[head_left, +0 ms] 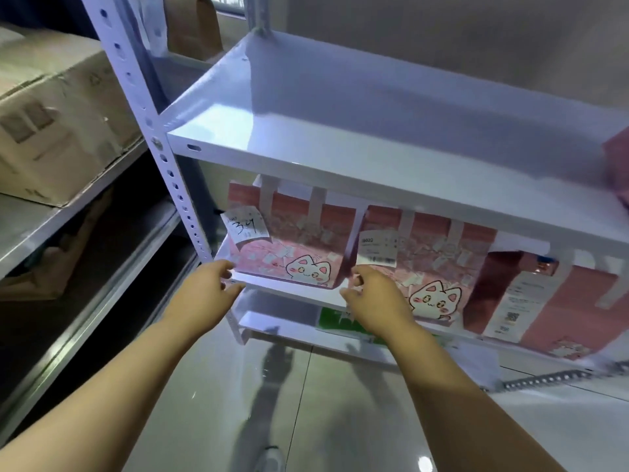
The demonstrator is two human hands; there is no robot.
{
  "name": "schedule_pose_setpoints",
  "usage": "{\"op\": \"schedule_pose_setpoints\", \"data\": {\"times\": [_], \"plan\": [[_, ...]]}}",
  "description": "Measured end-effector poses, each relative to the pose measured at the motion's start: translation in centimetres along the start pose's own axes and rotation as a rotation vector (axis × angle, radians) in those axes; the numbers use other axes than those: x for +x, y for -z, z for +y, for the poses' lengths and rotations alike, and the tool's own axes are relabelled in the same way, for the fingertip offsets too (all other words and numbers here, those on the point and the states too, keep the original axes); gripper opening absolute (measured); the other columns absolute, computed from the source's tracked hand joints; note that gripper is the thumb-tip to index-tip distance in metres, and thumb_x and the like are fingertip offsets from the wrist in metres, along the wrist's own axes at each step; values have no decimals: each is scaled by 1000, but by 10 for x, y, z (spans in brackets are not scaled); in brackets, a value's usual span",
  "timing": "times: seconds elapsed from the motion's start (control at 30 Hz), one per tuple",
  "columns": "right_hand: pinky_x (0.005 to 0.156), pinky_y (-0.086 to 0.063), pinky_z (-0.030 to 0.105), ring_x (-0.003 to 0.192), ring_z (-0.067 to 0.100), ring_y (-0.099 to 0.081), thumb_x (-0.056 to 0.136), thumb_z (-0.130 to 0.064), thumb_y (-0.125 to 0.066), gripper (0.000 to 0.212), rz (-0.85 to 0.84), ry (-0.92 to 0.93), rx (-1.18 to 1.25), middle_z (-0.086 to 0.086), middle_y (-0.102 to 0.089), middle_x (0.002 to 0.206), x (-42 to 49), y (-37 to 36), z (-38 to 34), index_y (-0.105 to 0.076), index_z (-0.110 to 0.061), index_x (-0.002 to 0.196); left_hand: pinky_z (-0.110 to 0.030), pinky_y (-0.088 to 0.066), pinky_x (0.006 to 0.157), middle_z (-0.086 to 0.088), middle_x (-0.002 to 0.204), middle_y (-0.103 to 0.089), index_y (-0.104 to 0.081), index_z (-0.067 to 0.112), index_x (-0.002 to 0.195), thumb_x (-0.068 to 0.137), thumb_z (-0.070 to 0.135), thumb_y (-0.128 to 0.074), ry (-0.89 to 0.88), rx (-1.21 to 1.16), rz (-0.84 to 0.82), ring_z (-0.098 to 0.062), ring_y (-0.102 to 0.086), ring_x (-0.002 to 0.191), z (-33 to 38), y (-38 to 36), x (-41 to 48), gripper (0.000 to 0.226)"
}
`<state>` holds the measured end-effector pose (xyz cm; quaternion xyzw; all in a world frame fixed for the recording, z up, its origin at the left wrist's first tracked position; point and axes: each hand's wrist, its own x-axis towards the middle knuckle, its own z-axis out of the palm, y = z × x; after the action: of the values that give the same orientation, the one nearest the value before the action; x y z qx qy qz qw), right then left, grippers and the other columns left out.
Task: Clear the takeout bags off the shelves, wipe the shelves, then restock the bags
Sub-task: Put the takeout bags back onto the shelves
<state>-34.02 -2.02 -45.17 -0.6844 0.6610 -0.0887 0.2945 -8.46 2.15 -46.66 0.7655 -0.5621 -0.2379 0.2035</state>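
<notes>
Head view looks down on a white metal rack. At about nine o'clock, a cardboard box [58,120] sits on a neighbouring grey shelf. Beside it, a perforated upright post [163,158] runs from eleven o'clock down toward the centre. A brown paper bag [194,25] stands behind it at twelve o'clock. The upper shelf [340,124] fills the middle of the frame, with something pink and blurred [617,165] at its three-o'clock end.

Under it, the middle shelf [292,290] carries the takeout bags in a row. The first pink bag [289,247] has a cartoon cat and a paper slip [245,226] marked "34". Just to its three o'clock stands the second pink bag [432,267], also with a cat and a printed label. A darker pink bag [561,308] follows at four o'clock.

The left hand [211,284] reaches to the shelf's front lip at the seven-o'clock corner of the first bag. Its fingers are loosely spread and hold nothing. The right hand [374,301] is at the seven-o'clock corner of the second bag, fingers bent. I cannot tell whether they pinch the bag or only touch it.

Below, a lower shelf [279,323] holds something green [337,321]. At six o'clock, a shoe [270,459] stands on the glossy floor [357,420].
</notes>
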Motion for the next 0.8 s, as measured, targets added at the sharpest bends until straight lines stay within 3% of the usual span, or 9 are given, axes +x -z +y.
{"op": "schedule_pose_setpoints", "data": {"times": [0.1,0.2,0.37,0.5,0.6,0.8], "plan": [[80,-49,36,96,23,-59,90,-29,-58,46,38,-45,5,2,-62,108,22,1,-12,-43,-16,132,-33,-43,78,-8,112,-57,-53,18,115,86,25,-63,-45,-46,17,-26,-57,99,-1,2,30,31],[72,-49,36,87,25,-61,89,-27,-59,32,77,-103,6,1,-62,96,41,3,-17,-48,-17,118,-33,-41,81,-7,113,-55,-47,17,114,86,22,-62,-49,-111,36,-26,-53,103,-2,0,57,33],[77,-54,42,87,29,-63,89,-29,-58,20,60,-211,-4,8,-64,97,64,4,-25,-52,-15,101,-34,-42,80,-11,126,-53,-41,14,115,87,16,-60,49,-200,38,-28,-55,106,-7,-6,89,34],[79,-55,42,83,30,-65,91,-29,-56,12,29,-245,51,9,-67,93,75,-1,-29,-53,-18,90,-37,-41,90,-14,138,-48,-32,8,135,93,16,-53,111,-184,9,-32,-51,118,-9,-8,100,48],[76,-55,42,79,31,-65,91,-23,-56,16,53,-293,102,10,-64,89,78,-4,-28,-49,-18,77,-34,-41,83,-12,127,-56,-43,12,130,92,14,-52,91,-172,41,-30,-56,109,-16,-10,103,39],[59,-40,28,71,23,-53,92,-9,-52,6,201,-235,194,4,-56,79,63,-7,-25,-50,-13,88,-35,-45,78,-7,105,-64,-61,16,110,87,12,-55,43,-144,162,-27,-58,92,-16,-4,85,24]]}}
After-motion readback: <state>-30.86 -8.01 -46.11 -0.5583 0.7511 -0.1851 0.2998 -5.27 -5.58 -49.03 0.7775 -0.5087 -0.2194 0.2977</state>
